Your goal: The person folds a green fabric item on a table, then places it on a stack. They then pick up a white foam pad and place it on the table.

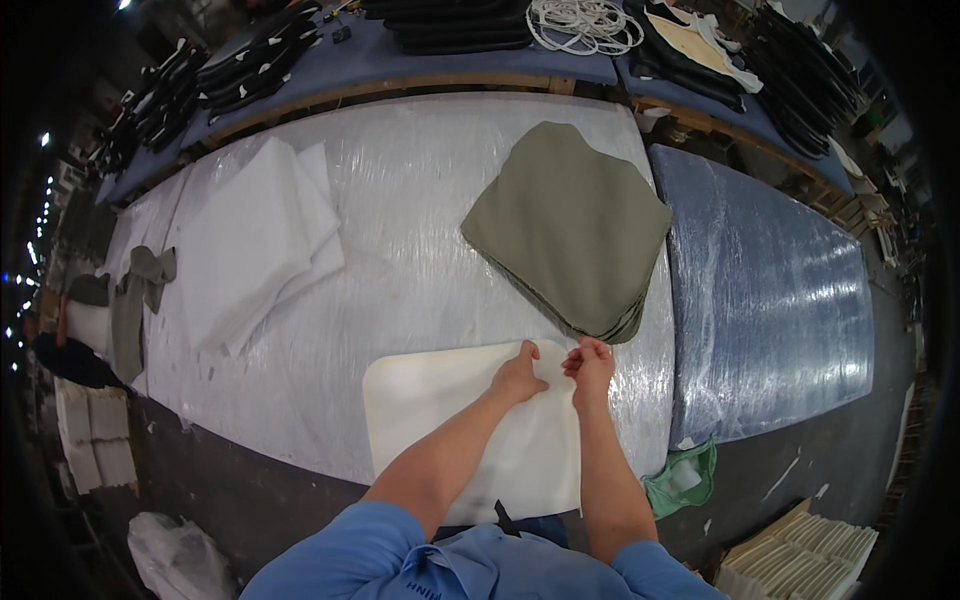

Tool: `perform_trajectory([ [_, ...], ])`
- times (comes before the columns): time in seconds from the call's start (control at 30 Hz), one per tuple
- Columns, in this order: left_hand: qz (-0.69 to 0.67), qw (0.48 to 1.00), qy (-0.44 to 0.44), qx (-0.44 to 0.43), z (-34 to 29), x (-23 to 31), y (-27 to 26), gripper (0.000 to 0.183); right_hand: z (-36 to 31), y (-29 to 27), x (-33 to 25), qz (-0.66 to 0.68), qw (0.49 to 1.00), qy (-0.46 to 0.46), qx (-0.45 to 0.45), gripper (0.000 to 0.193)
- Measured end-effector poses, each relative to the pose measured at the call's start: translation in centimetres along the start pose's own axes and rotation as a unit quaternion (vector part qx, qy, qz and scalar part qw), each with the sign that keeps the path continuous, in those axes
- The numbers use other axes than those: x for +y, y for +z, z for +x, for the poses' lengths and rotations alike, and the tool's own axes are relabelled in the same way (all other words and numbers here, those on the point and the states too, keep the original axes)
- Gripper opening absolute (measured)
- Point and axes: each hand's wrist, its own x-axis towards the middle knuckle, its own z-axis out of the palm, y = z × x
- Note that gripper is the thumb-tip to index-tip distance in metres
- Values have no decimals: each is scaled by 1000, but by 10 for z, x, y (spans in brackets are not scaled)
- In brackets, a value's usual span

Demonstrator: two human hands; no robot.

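Note:
A cream foam pad with rounded corners lies in front of me at the near edge of the plastic-wrapped table. My left hand rests on the pad near its far edge, thumb and fingers apart. Beside it, at the pad's far right corner, my right hand has its fingers curled together; whatever they may hold is too small to make out. Just beyond both hands lies a stack of olive-green fabric pieces, its nearest corner almost at my right fingertips.
White wadding sheets are piled at the left on the wrapped surface. To the right sits a blue wrapped block. A green bag hangs low at the right. Behind, a blue bench carries black pads and coiled white cord.

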Motion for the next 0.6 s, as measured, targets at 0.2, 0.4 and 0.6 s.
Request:
perform_trajectory([
  [0.2, -333, 920, 1, -207, -21, -32, -46, 77, -10, -3, -10, -18, 996, 58, -58, 19],
  [0.4, -565, 797, 51, -206, -83, -57, -68, 82, -80, 17, 0, -234, 937, 51, -257, 32],
  [0.6, -503, 845, 65, -168, -117, -66, -58, 96, -116, 26, 22, -108, 978, 39, -172, 17],
])
